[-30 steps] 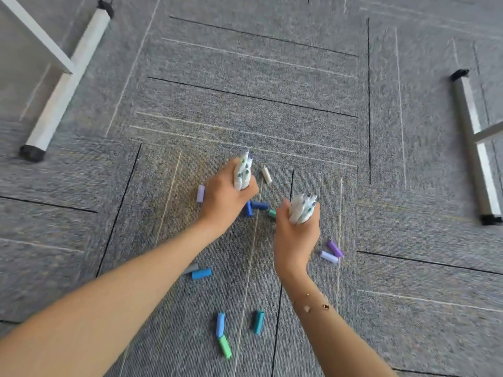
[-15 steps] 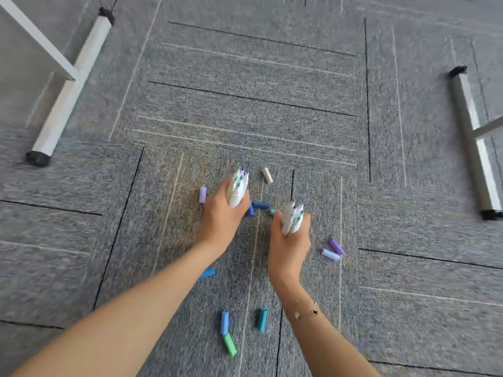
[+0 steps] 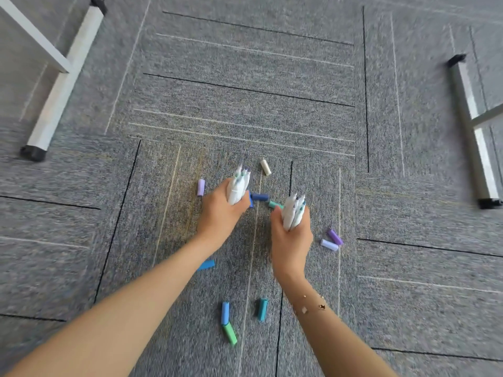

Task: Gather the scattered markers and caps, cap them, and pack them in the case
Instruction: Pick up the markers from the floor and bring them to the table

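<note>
Both hands are hovering over grey carpet (image 3: 245, 85), each fist curling tight round a bunch of uncapped white markers. The left hand (image 3: 217, 213) is gripping its bundle (image 3: 238, 186) with the long axis running up and away, tips pointing away from the person. The right hand (image 3: 292, 235) is holding a second bundle (image 3: 294, 213) the same way, tips leaning slightly right. Loose caps are lying flat around them: a cream cap (image 3: 266, 167) beyond the hands, a lilac cap (image 3: 201, 187) beside the left fist, two purple caps (image 3: 332, 240) right of the right hand, and blue, green and teal caps (image 3: 262, 310) lying nearer the person
</note>
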Demonstrator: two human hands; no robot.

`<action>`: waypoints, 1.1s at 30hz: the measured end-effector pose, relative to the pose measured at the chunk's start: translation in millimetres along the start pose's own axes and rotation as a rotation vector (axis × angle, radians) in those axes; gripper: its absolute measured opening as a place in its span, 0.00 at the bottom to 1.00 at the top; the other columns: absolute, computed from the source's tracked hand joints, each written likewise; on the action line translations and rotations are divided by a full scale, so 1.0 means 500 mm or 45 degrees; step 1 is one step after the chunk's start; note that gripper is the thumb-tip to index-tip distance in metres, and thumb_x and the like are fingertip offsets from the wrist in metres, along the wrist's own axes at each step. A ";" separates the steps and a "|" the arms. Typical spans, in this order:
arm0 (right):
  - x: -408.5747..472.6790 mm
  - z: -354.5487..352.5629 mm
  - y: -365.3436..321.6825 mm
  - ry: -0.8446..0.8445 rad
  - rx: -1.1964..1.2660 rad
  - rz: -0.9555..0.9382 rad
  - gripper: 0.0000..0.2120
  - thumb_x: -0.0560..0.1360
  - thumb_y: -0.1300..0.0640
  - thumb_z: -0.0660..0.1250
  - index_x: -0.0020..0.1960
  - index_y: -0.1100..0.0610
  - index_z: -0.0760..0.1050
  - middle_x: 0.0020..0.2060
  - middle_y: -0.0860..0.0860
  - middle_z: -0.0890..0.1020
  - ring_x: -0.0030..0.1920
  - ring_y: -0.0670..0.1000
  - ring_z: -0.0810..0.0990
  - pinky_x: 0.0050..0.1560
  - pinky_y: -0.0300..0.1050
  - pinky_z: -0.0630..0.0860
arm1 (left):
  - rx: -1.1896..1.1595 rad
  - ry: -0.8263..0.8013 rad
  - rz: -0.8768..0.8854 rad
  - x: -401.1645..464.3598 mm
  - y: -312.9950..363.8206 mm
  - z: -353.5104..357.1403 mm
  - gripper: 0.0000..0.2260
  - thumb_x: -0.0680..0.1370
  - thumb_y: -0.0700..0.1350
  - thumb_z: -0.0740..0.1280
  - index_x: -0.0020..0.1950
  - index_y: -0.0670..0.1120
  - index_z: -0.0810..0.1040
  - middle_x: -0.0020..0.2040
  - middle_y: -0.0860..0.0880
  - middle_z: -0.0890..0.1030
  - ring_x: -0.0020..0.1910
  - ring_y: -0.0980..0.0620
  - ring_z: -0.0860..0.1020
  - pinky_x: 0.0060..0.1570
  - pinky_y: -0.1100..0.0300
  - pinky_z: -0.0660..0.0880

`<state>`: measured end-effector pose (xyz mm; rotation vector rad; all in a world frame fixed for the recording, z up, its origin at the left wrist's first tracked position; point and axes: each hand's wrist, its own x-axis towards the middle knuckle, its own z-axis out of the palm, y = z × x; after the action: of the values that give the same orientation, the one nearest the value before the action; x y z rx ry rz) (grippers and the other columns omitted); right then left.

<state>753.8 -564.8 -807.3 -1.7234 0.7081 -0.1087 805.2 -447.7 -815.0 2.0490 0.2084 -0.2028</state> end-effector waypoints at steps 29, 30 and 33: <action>-0.156 -0.393 -0.673 -0.371 -0.663 -0.262 0.08 0.75 0.56 0.64 0.49 0.60 0.68 0.41 0.58 0.78 0.38 0.58 0.80 0.36 0.52 0.80 | 0.547 0.125 -0.164 -0.292 0.749 -0.301 0.16 0.75 0.47 0.67 0.58 0.39 0.75 0.50 0.42 0.77 0.46 0.42 0.78 0.35 0.58 0.70; -0.173 -0.407 -0.703 -0.384 -0.671 -0.279 0.08 0.76 0.56 0.64 0.49 0.59 0.68 0.42 0.58 0.78 0.37 0.58 0.80 0.35 0.50 0.78 | 0.543 0.137 -0.126 -0.315 0.786 -0.319 0.15 0.75 0.47 0.67 0.57 0.39 0.75 0.49 0.42 0.77 0.44 0.42 0.77 0.35 0.58 0.69; -0.230 -0.450 -0.795 -0.419 -0.717 -0.342 0.09 0.75 0.58 0.64 0.52 0.62 0.69 0.41 0.59 0.78 0.37 0.58 0.80 0.34 0.49 0.77 | 0.480 0.221 -0.083 -0.393 0.893 -0.380 0.14 0.75 0.46 0.66 0.57 0.40 0.74 0.48 0.43 0.76 0.40 0.45 0.74 0.35 0.58 0.69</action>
<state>721.1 -656.7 -346.4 -2.3003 0.2675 0.2060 729.1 -498.9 -299.4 2.4389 0.3672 -0.1090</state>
